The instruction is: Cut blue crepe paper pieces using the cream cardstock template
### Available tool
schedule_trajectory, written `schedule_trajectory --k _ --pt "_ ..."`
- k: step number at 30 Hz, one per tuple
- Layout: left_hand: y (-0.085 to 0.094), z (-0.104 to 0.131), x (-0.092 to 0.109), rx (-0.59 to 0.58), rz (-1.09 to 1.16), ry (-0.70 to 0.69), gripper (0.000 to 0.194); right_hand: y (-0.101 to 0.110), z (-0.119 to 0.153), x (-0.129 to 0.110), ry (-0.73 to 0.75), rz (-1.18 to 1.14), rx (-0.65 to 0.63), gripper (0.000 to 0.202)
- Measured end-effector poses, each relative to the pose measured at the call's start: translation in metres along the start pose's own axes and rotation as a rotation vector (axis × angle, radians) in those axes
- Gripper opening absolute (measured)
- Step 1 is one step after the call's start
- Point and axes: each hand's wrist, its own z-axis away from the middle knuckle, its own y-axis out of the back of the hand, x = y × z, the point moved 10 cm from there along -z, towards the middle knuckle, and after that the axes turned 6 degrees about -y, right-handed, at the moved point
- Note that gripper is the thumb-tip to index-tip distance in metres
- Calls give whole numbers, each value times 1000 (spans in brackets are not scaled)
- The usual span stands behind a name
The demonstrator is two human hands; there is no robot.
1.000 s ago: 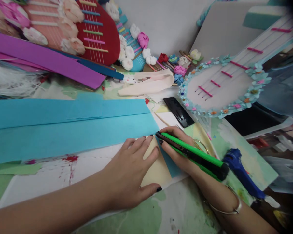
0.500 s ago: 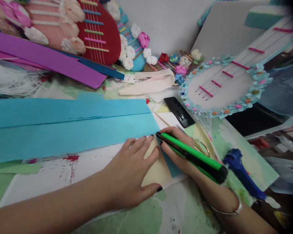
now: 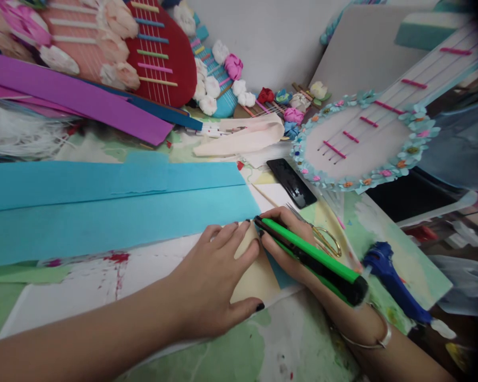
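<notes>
The right hand (image 3: 282, 259) grasps a green cutter (image 3: 313, 249); the left hand (image 3: 207, 276) lies open on yellow card (image 3: 258, 270). Whether blue paper (image 3: 163, 217) is cut, I cannot tell.

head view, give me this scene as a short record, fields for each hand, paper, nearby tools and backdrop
left hand: spread on the cream card
right hand: gripping the green cutter, tip by the cream card's upper right corner
paper: blue paper beyond the left hand
nearby tools: scissors beside the right hand; blue glue gun farther right
backdrop: red stringed shape at left; white flower-rimmed one at right
</notes>
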Motion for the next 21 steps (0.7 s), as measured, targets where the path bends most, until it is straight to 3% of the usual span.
schedule_trajectory --k 9,21 --pt "-1 0 -1 -23 1 13 74 -6 -2 8 4 -51 -15 16" --pt "-3 0 -2 -41 -28 22 87 1 2 -6 5 80 33 14"
